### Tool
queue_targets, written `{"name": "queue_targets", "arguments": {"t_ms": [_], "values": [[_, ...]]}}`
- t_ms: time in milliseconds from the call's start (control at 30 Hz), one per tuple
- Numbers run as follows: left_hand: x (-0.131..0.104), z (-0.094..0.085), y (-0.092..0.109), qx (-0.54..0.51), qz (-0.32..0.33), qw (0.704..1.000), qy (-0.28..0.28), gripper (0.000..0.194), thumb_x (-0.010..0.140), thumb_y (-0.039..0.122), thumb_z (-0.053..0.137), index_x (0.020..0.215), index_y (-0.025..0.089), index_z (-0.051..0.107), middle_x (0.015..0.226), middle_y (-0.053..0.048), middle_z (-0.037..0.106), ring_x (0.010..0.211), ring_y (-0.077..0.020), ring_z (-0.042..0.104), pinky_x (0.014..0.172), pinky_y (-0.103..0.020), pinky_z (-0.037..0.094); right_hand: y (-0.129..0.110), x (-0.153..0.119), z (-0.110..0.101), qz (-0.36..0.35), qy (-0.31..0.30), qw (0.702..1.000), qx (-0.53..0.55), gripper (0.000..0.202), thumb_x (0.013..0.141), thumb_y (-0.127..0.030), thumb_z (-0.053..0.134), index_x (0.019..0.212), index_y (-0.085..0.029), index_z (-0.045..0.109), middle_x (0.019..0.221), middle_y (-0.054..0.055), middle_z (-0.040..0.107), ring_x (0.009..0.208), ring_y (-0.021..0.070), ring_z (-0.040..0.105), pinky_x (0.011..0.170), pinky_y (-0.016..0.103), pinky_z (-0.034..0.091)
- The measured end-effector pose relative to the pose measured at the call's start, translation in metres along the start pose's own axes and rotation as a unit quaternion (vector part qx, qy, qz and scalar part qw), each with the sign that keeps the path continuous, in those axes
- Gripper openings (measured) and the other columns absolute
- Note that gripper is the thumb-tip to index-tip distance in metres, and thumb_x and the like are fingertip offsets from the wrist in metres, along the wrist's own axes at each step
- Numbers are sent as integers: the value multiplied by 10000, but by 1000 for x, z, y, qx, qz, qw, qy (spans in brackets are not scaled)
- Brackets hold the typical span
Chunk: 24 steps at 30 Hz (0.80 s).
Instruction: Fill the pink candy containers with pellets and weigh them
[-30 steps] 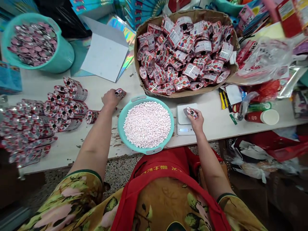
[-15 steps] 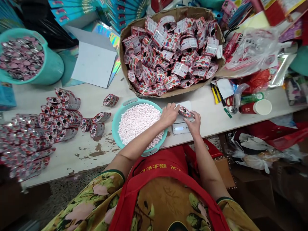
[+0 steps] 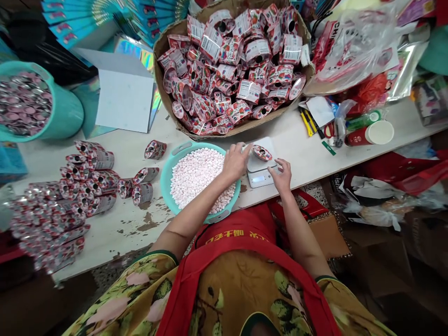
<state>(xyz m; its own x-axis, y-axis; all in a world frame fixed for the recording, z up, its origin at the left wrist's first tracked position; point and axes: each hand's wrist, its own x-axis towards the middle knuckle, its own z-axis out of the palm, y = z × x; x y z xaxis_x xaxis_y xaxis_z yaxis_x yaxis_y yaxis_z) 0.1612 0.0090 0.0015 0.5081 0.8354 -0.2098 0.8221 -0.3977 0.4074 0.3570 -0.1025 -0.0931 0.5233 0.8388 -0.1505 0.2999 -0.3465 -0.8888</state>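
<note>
A red-and-white printed packet [image 3: 262,153] is supported by the digital scale [image 3: 261,178], between both hands. Ungripping, the left hand [image 3: 235,162] is held open at the scale's left, the right hand [image 3: 282,177] at its right.

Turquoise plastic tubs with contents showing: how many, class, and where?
2: deep tub, far left, holding pink discs; shallow tub, left of white digital scale, holding pale tablets. Others may be hidden.

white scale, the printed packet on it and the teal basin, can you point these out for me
white scale [image 3: 259,178]: head view, on its lit display
printed packet [image 3: 262,153]: head view, middle of its upward side
teal basin [image 3: 164,179]: head view, on its rim, picture left
</note>
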Motion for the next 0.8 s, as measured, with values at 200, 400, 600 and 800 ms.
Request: {"name": "queue_targets", "arguments": {"t_ms": [200, 400, 600, 800], "values": [[-50, -36, -77, -92, -58, 989, 99, 386, 992, 301, 472, 1317, 196, 651, 1230, -125, 666, 1145, -263, 582, 1057, -422, 432, 10, -16, -24, 11, 33, 999, -7, 394, 750, -395, 699, 1096, -209, 686, 1240, 99, 622, 1137, 233, 603, 929, 412, 534], [-95, -35, -127, -103, -152, 974, 133, 364, 979, 340, 480, 1251, 199, 676, 1178, -101, 703, 1059, -220, 636, 1020, -370, 460, 17, -33, -36, 42, 69, 997, -1, 380, 745, -397, 689, 1061, -187, 698, 1168, 89, 648, 1041, 210, 622, 908, 405, 542], [-100, -29, -135, -88, -143, 978, 126, 356, 973, 338, 496, 1225, 181, 693, 1183, -112, 709, 1078, -228, 647, 1028, -374, 466, 21, -41, -36, 67, 69, 995, 13, 423, 742, -433, 700, 1058, -152, 697, 1123, 118, 678, 992, 217, 644, 895, 415, 552], [-57, -27, -75, -62, -50, 991, 104, 360, 992, 287, 496, 1289, 173, 664, 1224, -124, 703, 1112, -248, 627, 1012, -408, 484, 21, -39, -31, 78, 61, 995, 18, 410, 752, -457, 697, 1041, -165, 687, 1112, 119, 697, 998, 230, 654, 908, 429, 558]]}}
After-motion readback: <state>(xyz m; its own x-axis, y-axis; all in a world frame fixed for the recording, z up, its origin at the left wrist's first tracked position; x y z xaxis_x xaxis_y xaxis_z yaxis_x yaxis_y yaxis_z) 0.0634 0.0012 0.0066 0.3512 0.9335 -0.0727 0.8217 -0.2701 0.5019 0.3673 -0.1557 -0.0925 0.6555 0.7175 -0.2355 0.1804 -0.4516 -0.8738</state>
